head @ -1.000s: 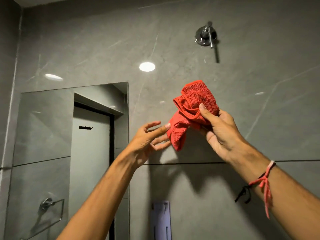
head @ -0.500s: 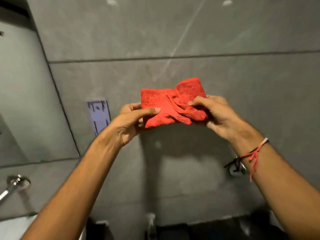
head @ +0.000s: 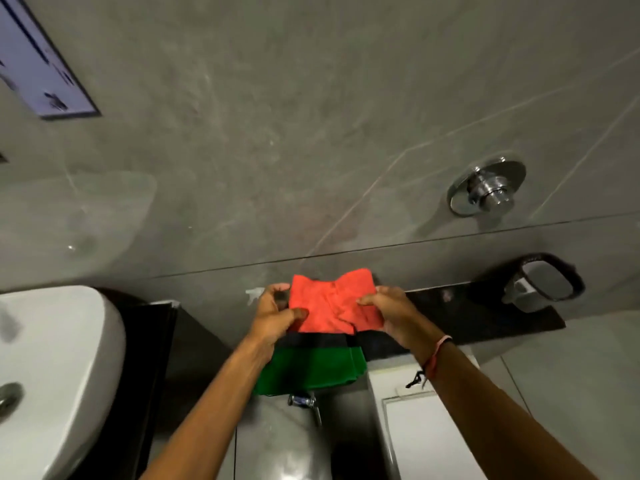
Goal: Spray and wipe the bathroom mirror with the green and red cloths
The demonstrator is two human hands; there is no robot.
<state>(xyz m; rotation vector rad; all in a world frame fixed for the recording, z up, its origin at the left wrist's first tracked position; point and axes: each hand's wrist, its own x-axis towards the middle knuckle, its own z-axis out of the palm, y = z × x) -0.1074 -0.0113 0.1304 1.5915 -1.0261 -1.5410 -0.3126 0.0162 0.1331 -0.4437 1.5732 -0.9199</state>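
Observation:
The red cloth (head: 330, 301) is folded flat and held by both hands just above a dark ledge (head: 485, 313) at the foot of the grey tiled wall. My left hand (head: 275, 315) pinches its left edge and my right hand (head: 389, 311) pinches its right edge. Just below it, nearer to me, the green cloth (head: 311, 370) lies folded on the dark ledge, partly hidden by my left forearm. The mirror is out of view.
A white washbasin (head: 59, 368) sits at the left on a dark counter. A chrome wall valve (head: 486, 190) and a black soap holder (head: 543, 280) are at the right. A white toilet cistern (head: 412, 427) is below my right arm, a small tap (head: 306, 401) beside it.
The view has swung down from the mirror and wall to the ledge. My left hand took hold of the red cloth, and both hands folded it and lowered it toward the green cloth.

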